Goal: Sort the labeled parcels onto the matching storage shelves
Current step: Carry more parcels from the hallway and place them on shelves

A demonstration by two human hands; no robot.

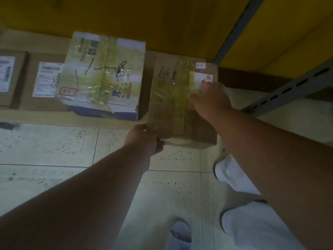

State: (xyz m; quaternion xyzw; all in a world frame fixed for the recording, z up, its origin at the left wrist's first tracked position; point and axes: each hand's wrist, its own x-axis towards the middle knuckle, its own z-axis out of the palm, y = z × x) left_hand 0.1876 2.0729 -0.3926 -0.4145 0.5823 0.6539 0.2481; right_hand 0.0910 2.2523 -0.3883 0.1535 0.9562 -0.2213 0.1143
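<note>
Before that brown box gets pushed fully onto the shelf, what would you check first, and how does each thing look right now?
1. Marking on brown box reads 1-8, same as the neighbouring taped box: ok.
2. Left hand has a grip on the near corner: ok.
3. Right hand rests flat on top: ok.
4. Box fully on the shelf: not ok, near end overhangs.
5. Free room behind the box: cannot tell.
6. Shelf's own label matches: cannot tell.
</note>
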